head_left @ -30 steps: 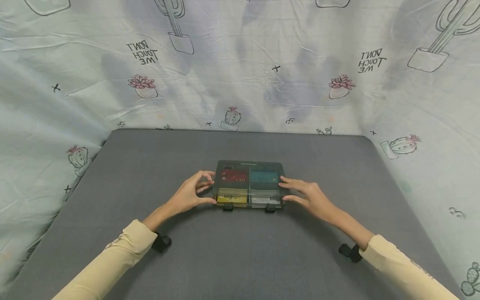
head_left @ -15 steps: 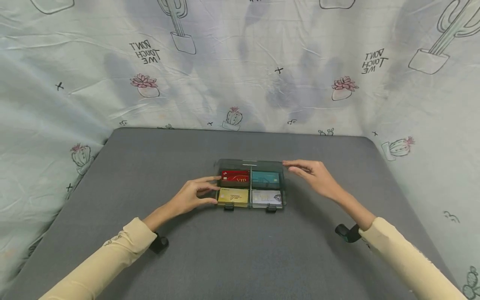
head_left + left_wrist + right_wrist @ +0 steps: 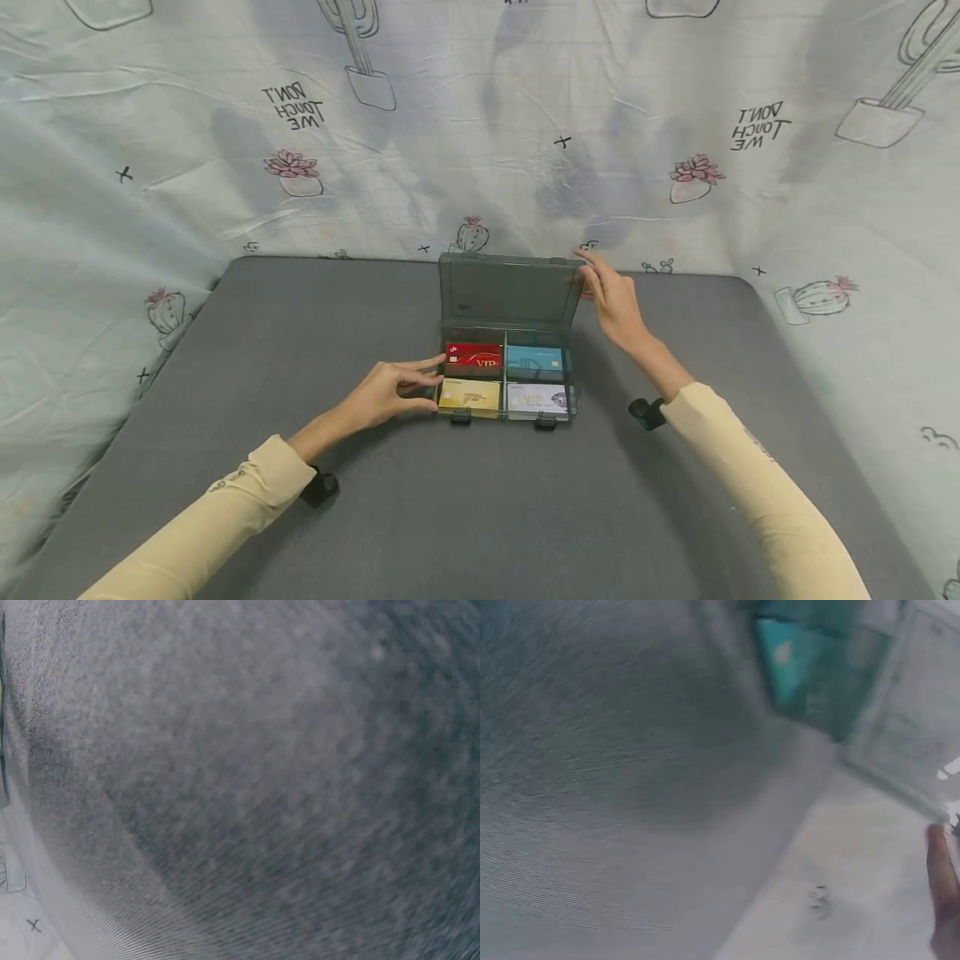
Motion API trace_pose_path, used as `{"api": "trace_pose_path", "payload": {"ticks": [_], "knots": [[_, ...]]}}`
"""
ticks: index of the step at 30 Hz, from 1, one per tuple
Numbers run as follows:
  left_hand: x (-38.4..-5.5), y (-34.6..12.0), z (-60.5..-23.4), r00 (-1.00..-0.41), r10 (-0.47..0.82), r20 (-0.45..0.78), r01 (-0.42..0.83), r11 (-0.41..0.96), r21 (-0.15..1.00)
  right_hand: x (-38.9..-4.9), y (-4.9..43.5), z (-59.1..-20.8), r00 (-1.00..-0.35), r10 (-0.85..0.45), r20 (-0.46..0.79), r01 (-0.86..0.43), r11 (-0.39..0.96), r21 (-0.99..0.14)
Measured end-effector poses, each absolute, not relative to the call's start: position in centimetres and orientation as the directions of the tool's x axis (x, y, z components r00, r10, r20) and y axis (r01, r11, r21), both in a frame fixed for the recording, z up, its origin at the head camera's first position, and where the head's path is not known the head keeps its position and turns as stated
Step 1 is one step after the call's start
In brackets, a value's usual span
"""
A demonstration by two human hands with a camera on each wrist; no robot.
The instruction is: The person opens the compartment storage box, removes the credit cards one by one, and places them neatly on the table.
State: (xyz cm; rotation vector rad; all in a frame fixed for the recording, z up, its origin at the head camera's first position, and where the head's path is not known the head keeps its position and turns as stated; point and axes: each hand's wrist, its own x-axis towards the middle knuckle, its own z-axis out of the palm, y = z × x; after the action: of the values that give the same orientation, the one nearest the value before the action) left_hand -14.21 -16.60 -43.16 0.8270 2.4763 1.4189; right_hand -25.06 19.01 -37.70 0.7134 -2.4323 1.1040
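The right hand (image 3: 617,307) is pinching a corner of the raised lid (image 3: 510,292); the left hand (image 3: 377,394) is resting loosely extended fingers against the left side of the box (image 3: 573,403), which is sitting on the grey table (image 3: 487,517). Opening looks nearly done — the red card (image 3: 473,355), blue card (image 3: 534,359), gold card (image 3: 469,394) and white card (image 3: 537,397) are lying inside, apparently none taken out yet.

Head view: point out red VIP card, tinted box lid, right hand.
Red VIP card (image 3: 473,355), head view, face centre
Tinted box lid (image 3: 513,292), head view, panel middle
Right hand (image 3: 618,307), head view, hand's back
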Motion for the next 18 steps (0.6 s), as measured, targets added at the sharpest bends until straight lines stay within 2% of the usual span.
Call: {"api": "trace_pose_path", "payload": {"ticks": [5,9,13,18], "knots": [[-14.1,-16.4,-42.9,-0.829,0.549,0.104,0.37,0.4,0.838,-26.0,19.8,-40.2,-0.673,-0.357,0.648,-0.719,0.524,-0.457],[-14.2,-16.4,-42.9,-0.829,0.552,0.094,0.365,0.406,0.838,-26.4,20.3,-41.4,-0.62,-0.412,0.668,-0.763,0.515,-0.39],[-14.1,-16.5,-42.9,-0.828,0.553,0.092,0.367,0.41,0.835,-27.1,20.5,-42.0,-0.626,-0.442,0.643,-0.767,0.501,-0.402],[-13.9,-16.5,-43.0,-0.828,0.554,0.084,0.362,0.414,0.835,-28.0,20.3,-42.4,-0.67,-0.423,0.61,-0.736,0.485,-0.473]]}}
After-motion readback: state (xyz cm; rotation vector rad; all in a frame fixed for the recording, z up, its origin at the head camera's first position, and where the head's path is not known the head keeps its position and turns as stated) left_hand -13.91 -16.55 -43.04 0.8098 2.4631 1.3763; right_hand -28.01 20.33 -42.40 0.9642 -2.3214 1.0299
